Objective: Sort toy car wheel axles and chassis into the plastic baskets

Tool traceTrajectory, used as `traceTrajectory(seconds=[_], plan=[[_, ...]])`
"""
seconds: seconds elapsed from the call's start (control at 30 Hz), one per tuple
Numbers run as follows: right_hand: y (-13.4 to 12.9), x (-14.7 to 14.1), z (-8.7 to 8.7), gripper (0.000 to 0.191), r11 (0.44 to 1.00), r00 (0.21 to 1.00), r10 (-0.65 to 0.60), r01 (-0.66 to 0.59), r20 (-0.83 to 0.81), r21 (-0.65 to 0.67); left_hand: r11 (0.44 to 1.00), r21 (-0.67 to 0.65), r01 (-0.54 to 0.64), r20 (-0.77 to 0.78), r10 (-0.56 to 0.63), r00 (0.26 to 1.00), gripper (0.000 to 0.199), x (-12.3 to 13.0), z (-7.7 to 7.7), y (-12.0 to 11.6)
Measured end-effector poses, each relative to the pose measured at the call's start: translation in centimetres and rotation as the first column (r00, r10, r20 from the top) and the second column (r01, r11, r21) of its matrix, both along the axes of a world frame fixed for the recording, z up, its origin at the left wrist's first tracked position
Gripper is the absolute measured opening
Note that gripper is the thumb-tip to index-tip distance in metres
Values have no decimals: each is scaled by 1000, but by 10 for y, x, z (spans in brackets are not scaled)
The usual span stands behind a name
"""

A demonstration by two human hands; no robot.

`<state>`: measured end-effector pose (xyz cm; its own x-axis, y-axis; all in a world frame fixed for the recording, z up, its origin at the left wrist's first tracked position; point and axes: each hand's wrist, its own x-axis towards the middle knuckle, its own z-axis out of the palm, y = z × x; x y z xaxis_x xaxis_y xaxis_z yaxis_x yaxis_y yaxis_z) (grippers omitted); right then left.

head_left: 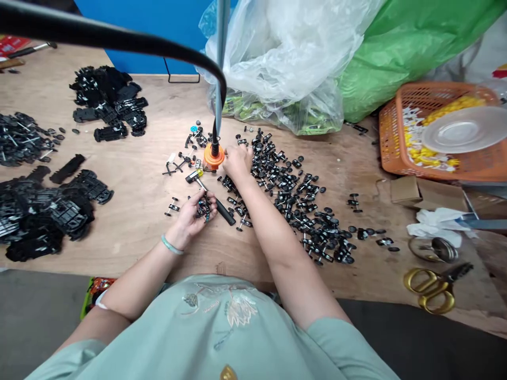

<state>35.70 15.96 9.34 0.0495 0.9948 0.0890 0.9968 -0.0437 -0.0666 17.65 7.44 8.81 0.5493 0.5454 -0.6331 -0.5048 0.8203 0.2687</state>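
Palm up and cupped, my left hand (pixel 194 214) holds a small heap of black parts (pixel 203 207). Just beyond it lies a hammer (pixel 194 176), its black handle running down to the right beside my fingers. My right hand (pixel 238 161) is curled beside the orange lower end of a hanging corded tool (pixel 214 156); its fingertips are hidden, so what they pinch does not show. Around and right of that hand spreads a pile of small black wheel-and-axle assemblies (pixel 295 184). A few loose axle pieces (pixel 170 168) lie left of the tool.
Black toy-car chassis (pixel 75 206) lie in heaps on the left, with axle parts (pixel 19 138) behind. At the back sit a clear bag of green parts (pixel 285 63) and a green bag (pixel 400 50). Rightward are an orange basket (pixel 396 165) and gold-handled scissors (pixel 435 287).
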Motion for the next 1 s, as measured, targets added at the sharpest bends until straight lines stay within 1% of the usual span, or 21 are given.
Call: traceTrajectory(seconds=[0.03,0.07,0.1,0.17,0.2,0.23,0.27,0.3,0.37,0.4,0.43,0.5,0.53,0.6,0.7,0.8,0.87,0.93,0.97,1.0], plan=[[-18,-1,6,31,997,996,-75,75,-50,3,999,8,-35,-17,35,999,33,1,-2,1],[-38,-3,13,29,993,988,-115,115,-104,-6,998,17,-66,-23,66,998,31,2,-4,2],[-61,-4,19,27,994,981,-109,107,-163,-23,996,22,-88,-17,88,996,31,4,-6,3],[-102,-5,26,22,997,955,11,-31,-295,-64,996,6,-94,-2,94,996,32,9,-8,3],[-118,-3,26,21,993,930,56,-88,-362,-73,997,-13,-83,0,83,997,32,12,-9,2],[-129,2,25,23,992,907,71,-109,-414,-70,997,-32,-65,0,65,998,32,14,-10,0],[-135,7,23,25,994,896,56,-92,-440,-59,998,-49,-44,1,44,999,32,16,-10,-2],[-135,14,20,28,998,901,25,-50,-434,-45,998,-59,-24,7,25,1000,32,17,-10,-4],[-122,28,13,32,1000,940,-15,9,-341,-19,999,-54,5,31,-4,1000,31,19,-9,-8],[-111,32,10,34,1000,962,5,-11,-272,-21,999,-47,16,41,-14,999,31,19,-8,-10],[-100,35,8,35,997,978,54,-63,-202,-37,999,-40,26,49,-24,999,31,18,-7,-11],[-77,37,4,38,980,981,173,-181,-89,-82,999,-22,32,56,-31,998,32,16,-6,-12],[-68,36,3,39,972,976,213,-216,-46,-93,999,-13,30,54,-29,998,32,14,-5,-12],[-54,34,-2,41,969,972,233,-230,14,-90,1000,0,20,40,-20,999,33,10,-5,-12],[-43,34,-10,37,971,973,225,-220,50,-94,1000,-11,2,-3,-2,1000,31,5,-8,-12],[-38,40,-17,31,961,966,258,-254,22,-109,1000,-29,6,-18,-7,1000,27,5,-10,-15],[-37,47,-17,27,968,969,239,-244,-63,-68,1000,-26,16,-4,-16,1000,27,7,-9,-17],[-42,54,-14,23,987,962,158,-149,-223,59,1000,-15,12,15,-12,1000,29,7,-8,-18],[-47,56,-11,20,987,937,120,-76,-328,144,1000,-13,5,22,-4,1000,30,7,-8,-18],[-55,56,-9,19,974,894,103,-2,-436,226,1000,-13,-6,27,7,1000,30,7,-8,-18]])
